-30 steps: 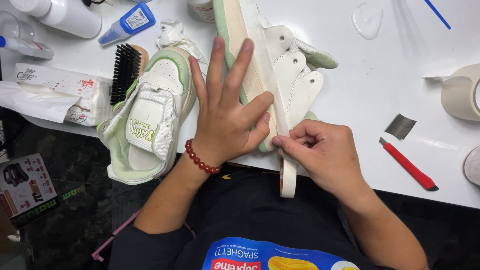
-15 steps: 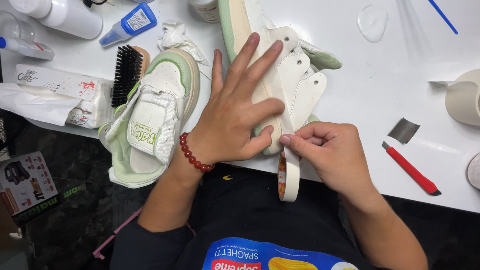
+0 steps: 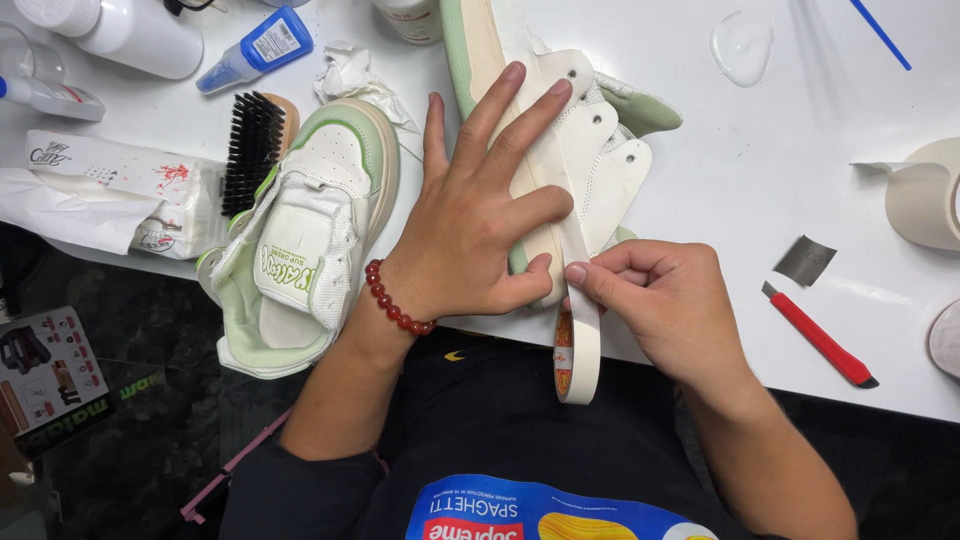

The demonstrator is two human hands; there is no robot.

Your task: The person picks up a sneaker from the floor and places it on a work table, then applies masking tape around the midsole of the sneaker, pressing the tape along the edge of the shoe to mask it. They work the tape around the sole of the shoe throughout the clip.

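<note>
A white and pale green sneaker point(image 3: 610, 150) lies on its side on the white table point(image 3: 720, 190), its sole edge covered by a strip of cream masking tape. My left hand point(image 3: 480, 210), with a red bead bracelet on the wrist, lies flat on that taped sole, fingers spread. My right hand point(image 3: 660, 295) pinches the tape at the table's near edge. A small roll of masking tape point(image 3: 578, 350) hangs from that strip below my fingers.
A second matching sneaker point(image 3: 300, 240) sits at the left, overhanging the table edge. Behind it are a black brush point(image 3: 250, 150), a blue-capped glue bottle point(image 3: 255, 45) and white bottles. At the right lie a red utility knife point(image 3: 820, 335), a grey scrap and a larger tape roll point(image 3: 925, 195).
My left hand slid further up along the taped sole. My right hand shifted slightly and the hanging tape roll moved with it.
</note>
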